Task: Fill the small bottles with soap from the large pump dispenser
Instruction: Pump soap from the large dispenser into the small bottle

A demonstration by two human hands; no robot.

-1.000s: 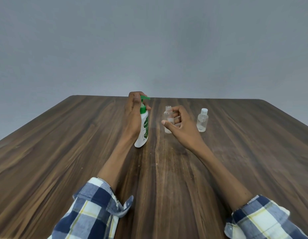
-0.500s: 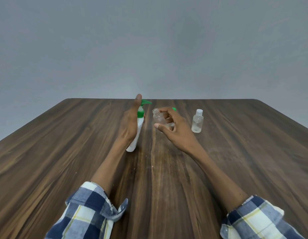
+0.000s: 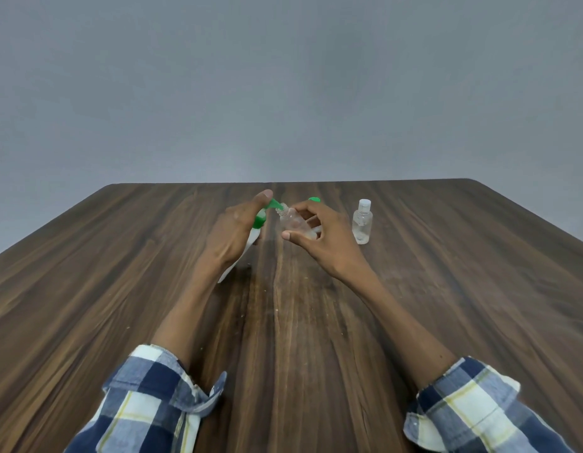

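Note:
My left hand [image 3: 233, 233] grips the white pump dispenser [image 3: 251, 243] with the green pump head, tilted to the right, my thumb on top of the pump. The green nozzle touches the mouth of a small clear bottle [image 3: 293, 223] without a cap. My right hand [image 3: 323, 240] holds that bottle tilted to the left, between thumb and fingers. A green cap [image 3: 314, 200] shows just behind my right hand. A second small clear bottle [image 3: 362, 222] with a white cap stands upright on the table to the right, apart from my hand.
The brown wooden table [image 3: 120, 289] reaches to a plain grey wall behind. Its far edge lies just behind the bottles. My checked sleeves are at the bottom of the view.
My right hand has lifted the open bottle and tilted it left to the nozzle. My left hand has tilted the dispenser further right and moved its thumb onto the pump.

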